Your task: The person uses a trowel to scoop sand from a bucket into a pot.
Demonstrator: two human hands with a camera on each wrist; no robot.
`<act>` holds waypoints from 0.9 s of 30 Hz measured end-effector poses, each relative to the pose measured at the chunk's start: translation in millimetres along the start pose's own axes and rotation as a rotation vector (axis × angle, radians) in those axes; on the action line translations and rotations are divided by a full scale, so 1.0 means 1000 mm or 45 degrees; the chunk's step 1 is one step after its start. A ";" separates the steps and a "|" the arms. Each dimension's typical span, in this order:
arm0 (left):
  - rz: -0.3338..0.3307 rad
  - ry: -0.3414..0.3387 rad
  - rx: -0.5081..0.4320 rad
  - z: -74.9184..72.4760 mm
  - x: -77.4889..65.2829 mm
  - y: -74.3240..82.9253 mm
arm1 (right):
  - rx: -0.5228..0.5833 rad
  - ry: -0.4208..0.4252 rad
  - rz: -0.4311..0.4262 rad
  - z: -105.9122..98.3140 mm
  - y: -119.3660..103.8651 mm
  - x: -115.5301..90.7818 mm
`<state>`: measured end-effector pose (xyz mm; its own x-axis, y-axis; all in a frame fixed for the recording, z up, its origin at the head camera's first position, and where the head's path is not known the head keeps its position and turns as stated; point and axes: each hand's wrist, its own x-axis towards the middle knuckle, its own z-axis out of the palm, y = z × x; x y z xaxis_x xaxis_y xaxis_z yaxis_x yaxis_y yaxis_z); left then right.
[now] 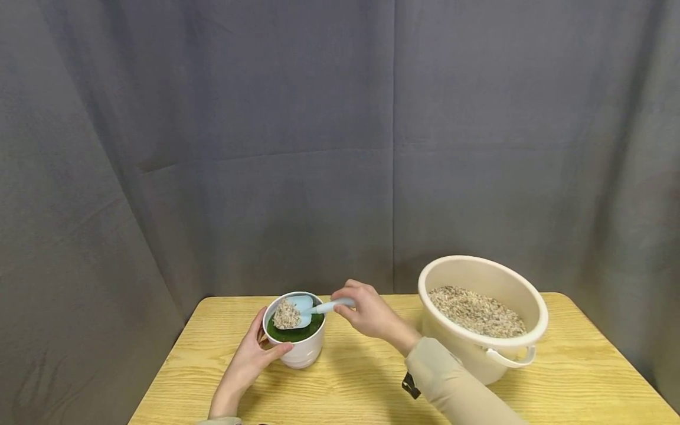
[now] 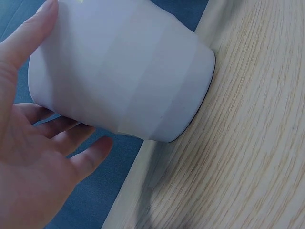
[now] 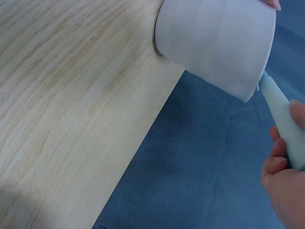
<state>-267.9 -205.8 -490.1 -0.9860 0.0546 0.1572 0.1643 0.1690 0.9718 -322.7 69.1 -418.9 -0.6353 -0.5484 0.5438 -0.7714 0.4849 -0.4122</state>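
A white flower pot (image 1: 304,353) stands on the wooden table, dark green showing inside it. My left hand (image 1: 254,357) holds the pot from the left, thumb at the near side of the rim and fingers round the far left side. In the left wrist view the pot (image 2: 119,67) has its base on the tabletop. My right hand (image 1: 366,310) grips the handle of a light blue scoop (image 1: 305,303). The scoop's blade lies over the pot's opening and bears a heap of pale, coarse grit (image 1: 287,314). The right wrist view shows the handle (image 3: 281,114) between thumb and curled fingers.
At the right stands a large cream bucket (image 1: 462,348), partly filled with the same mottled grit (image 1: 475,311), its handle hanging at the front. My right forearm passes in front of it. A grey curtain (image 1: 297,177) hangs behind the wooden table (image 1: 372,389).
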 end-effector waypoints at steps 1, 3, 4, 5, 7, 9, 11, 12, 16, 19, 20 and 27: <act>0.002 -0.003 0.000 0.000 0.000 0.000 | 0.000 -0.009 0.000 0.001 0.000 0.000; 0.002 -0.008 0.005 0.000 0.000 0.001 | -0.004 -0.024 0.007 0.004 0.000 0.000; 0.000 -0.008 0.011 0.000 0.000 0.001 | -0.008 -0.033 0.015 0.005 0.000 0.000; -0.002 -0.006 0.015 0.001 -0.001 0.002 | -0.010 -0.040 0.023 0.005 0.001 0.001; -0.005 0.001 0.021 0.001 -0.001 0.002 | -0.018 -0.059 0.049 0.006 0.001 0.002; -0.004 0.006 0.020 0.000 -0.001 0.003 | -0.035 -0.084 0.068 0.006 0.000 0.003; 0.000 0.007 0.018 0.000 -0.001 0.002 | -0.049 -0.106 0.083 0.005 -0.001 0.005; 0.004 0.005 0.020 0.000 -0.001 0.002 | -0.054 -0.118 0.095 0.006 -0.001 0.005; 0.016 0.002 0.033 0.000 0.000 0.002 | -0.056 -0.133 0.138 0.005 -0.006 0.006; 0.015 0.008 0.041 0.000 0.000 0.002 | -0.057 -0.107 0.148 0.007 -0.012 0.004; 0.012 0.012 0.045 0.000 0.000 0.002 | -0.062 -0.094 0.140 0.008 -0.014 0.004; 0.002 0.023 0.058 -0.001 0.000 0.001 | -0.102 0.051 0.099 0.011 -0.028 -0.006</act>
<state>-267.2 -206.4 -488.8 -0.9860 0.0375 0.1623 0.1666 0.2133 0.9627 -297.4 51.6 -418.5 -0.6898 -0.4800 0.5420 -0.7133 0.5789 -0.3951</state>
